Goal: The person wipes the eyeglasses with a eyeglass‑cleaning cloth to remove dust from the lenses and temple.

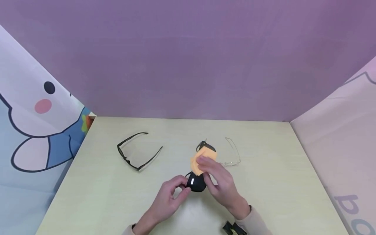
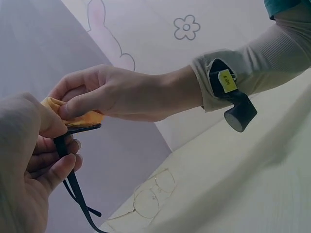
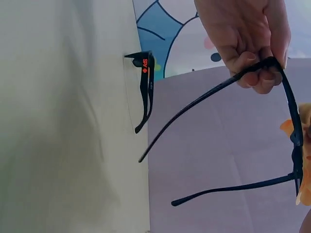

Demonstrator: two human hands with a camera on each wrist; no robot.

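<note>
A pair of black sunglasses (image 1: 197, 183) is held above the table, its dark lenses turned up and its temples reaching away. My left hand (image 1: 170, 195) pinches the frame at one end, near the hinge; the right wrist view shows the frame's temple (image 3: 194, 104) hanging open from there. With my right hand (image 1: 221, 182) I grip an orange cloth (image 1: 203, 160) and hold it against the front of the sunglasses. The cloth covers the middle of the frame and part of the far lens. In the left wrist view, my right thumb presses on the bunched cloth (image 2: 87, 118).
Another pair of black-framed glasses (image 1: 126, 159) lies at the left of the table (image 1: 264, 189), temples unfolded. Thin wire-framed glasses (image 1: 233, 163) lie just beyond my right hand. A black device (image 2: 240, 114) is strapped on the right sleeve. A purple cloth wall (image 1: 188, 65) stands behind.
</note>
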